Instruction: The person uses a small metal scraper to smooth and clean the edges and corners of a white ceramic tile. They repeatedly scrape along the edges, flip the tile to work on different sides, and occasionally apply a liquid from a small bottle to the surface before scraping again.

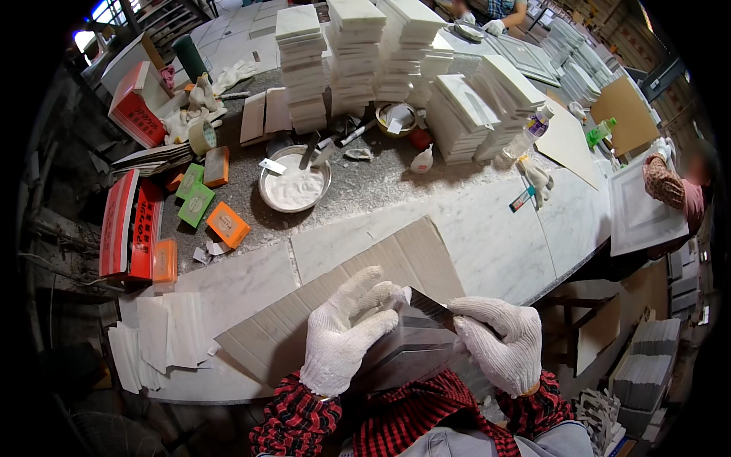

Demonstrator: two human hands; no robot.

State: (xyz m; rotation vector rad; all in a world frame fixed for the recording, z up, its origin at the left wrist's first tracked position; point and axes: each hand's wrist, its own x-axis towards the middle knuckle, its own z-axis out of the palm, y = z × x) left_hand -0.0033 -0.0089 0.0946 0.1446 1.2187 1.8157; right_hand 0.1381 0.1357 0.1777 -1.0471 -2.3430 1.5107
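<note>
Gloved Hands Hold Glossy Panel at Stone Workshop Surface

A person in white knit gloves and red-and-black checked sleeves handles a flat, glossy, dark panel with grey bands [419,339] at the near edge of a broad surface of grey stone and white marble slabs [495,244]. The right hand [499,343] pinches the panel's upper right edge between thumb and bent fingers. The left hand [346,331], its fingers half curled, touches the panel's upper left side; whether it grips firmly cannot be told. Beyond the panel, a creased brown cardboard sheet [266,343] lies aslant by the near edge. Thin white stone strips [171,331] lie at the surface's near left corner. Along the left edge are a red cardboard carton with black print [116,228] and small orange and green boxes [196,204]. Toward the middle sits a round metal bowl [293,210] of white powder [293,186], tools propped in it. Tall stacks of white marble tiles [301,76] rise toward the far edge, a small white squeeze bottle [422,161] standing nearer. Past the right edge, a co-worker's arm [664,179] reaches over a pale framed panel [647,209].
</note>
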